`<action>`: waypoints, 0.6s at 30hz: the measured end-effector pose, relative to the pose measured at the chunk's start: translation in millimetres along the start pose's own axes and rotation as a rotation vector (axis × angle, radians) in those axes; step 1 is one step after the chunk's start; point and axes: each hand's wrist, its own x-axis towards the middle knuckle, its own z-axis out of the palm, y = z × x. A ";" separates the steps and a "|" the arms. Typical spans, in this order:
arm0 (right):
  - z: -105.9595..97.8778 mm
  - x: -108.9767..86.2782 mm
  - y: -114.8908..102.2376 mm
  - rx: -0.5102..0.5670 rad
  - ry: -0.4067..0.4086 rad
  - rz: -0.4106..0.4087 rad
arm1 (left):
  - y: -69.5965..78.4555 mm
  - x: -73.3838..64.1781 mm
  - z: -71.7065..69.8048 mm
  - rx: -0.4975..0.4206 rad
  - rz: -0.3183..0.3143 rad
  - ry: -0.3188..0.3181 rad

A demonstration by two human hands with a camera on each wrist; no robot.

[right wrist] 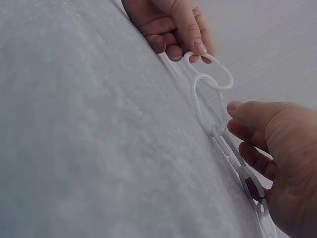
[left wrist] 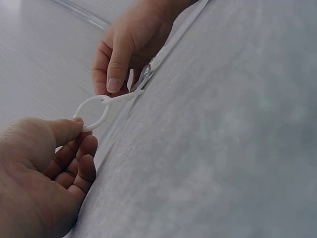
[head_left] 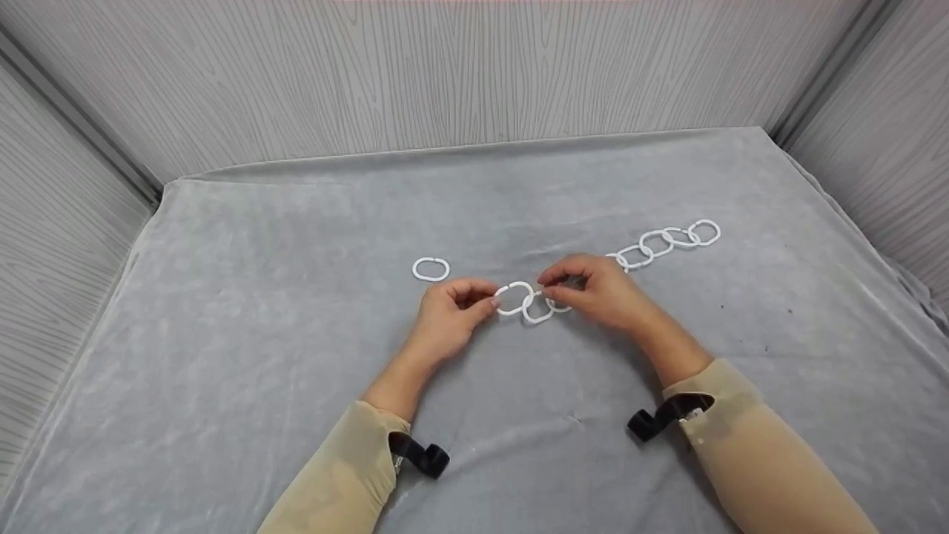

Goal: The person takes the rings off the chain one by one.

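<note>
My left hand (head_left: 448,315) pinches the end link of a white plastic chain between thumb and fingers; this oval link (right wrist: 230,82) is lifted and has a small gap in its side. It is hooked through a second link (right wrist: 194,96), which hangs slanting down toward the cloth. Right beside that second link is my right hand (head_left: 608,293), its thumb and index fingertips parted and the other fingers loosely bent. Beneath this hand the chain runs on, partly hidden, and the far links (head_left: 656,233) lie on the cloth up to the right.
A single loose white link (head_left: 431,279) lies on the cloth just beyond my left hand. Grey cloth (head_left: 259,297) with soft wrinkles covers the table. Pale wood-grain panels (head_left: 460,74) rise at the back and both sides. Black wrist mounts (head_left: 426,458) sit on both sleeves.
</note>
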 end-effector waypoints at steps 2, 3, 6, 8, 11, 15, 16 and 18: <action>0.2 0.0 0.3 -0.003 -0.003 -0.004 | 0.2 0.0 -0.2 -0.008 -0.008 -0.001; 0.2 0.1 0.3 -0.004 -0.005 -0.007 | 0.2 0.0 -0.5 -0.011 -0.010 -0.002; -1.1 0.9 0.7 -0.002 -0.009 -0.018 | 1.4 0.4 -0.8 -0.014 -0.013 -0.002; -1.5 1.2 0.4 -0.005 -0.011 -0.023 | 1.4 0.6 -1.2 -0.012 -0.009 -0.001; -1.3 1.8 0.3 -0.008 -0.010 -0.029 | 1.3 0.7 -1.5 -0.013 -0.006 0.000; -0.4 1.5 0.8 -0.010 -0.006 -0.038 | 0.8 0.6 -1.2 -0.018 -0.010 -0.001; -0.2 1.3 1.0 -0.011 -0.006 -0.041 | 0.5 0.5 -1.1 -0.019 -0.011 -0.001; 0.2 0.7 1.6 -0.015 -0.006 -0.045 | -1.3 0.6 -0.6 -0.018 -0.010 -0.002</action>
